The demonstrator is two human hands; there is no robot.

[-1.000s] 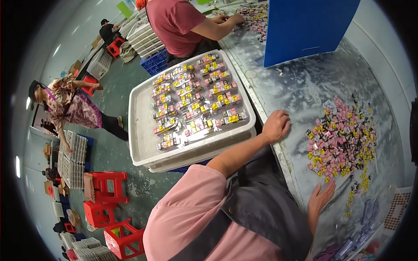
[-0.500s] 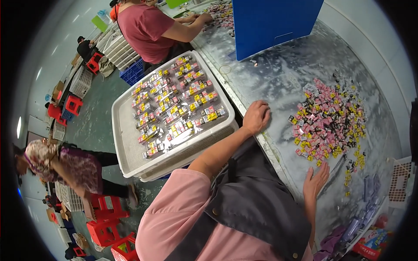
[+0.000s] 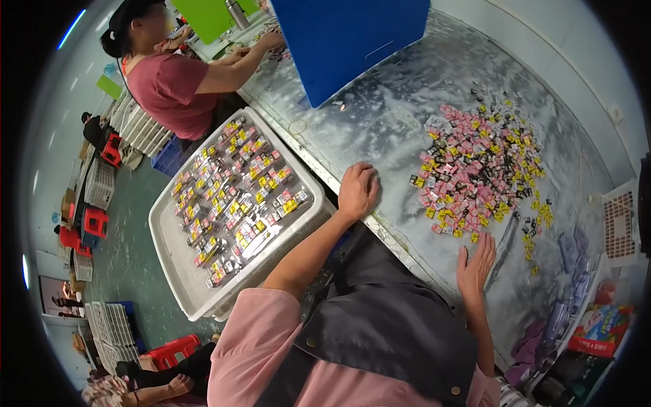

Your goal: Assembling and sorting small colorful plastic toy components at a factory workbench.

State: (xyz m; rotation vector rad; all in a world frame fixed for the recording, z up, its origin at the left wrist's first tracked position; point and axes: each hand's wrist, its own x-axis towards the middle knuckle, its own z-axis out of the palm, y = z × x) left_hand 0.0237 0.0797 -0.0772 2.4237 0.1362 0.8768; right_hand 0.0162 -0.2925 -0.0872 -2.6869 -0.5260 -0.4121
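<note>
My left hand rests at the near edge of the grey table, its fingers curled loosely and nothing visible in them. Flat on the tabletop lies my right hand, fingers stretched out, just beside the near side of a heap of small pieces. These square-looking pieces are pink, yellow, black and clear. Left of the table, a white mesh tray carries several rows of similar small coloured pieces in clear plastic packs.
A blue board stands upright across the table. Beyond it, a co-worker in a red shirt handles small pieces. Purple cloth-like items and a beige basket lie at right. Another person and a red stool are at lower left.
The view has turned, so table, tray and heap sit further left. The person at the left has moved lower in the picture. My hands stay in place on the table.
</note>
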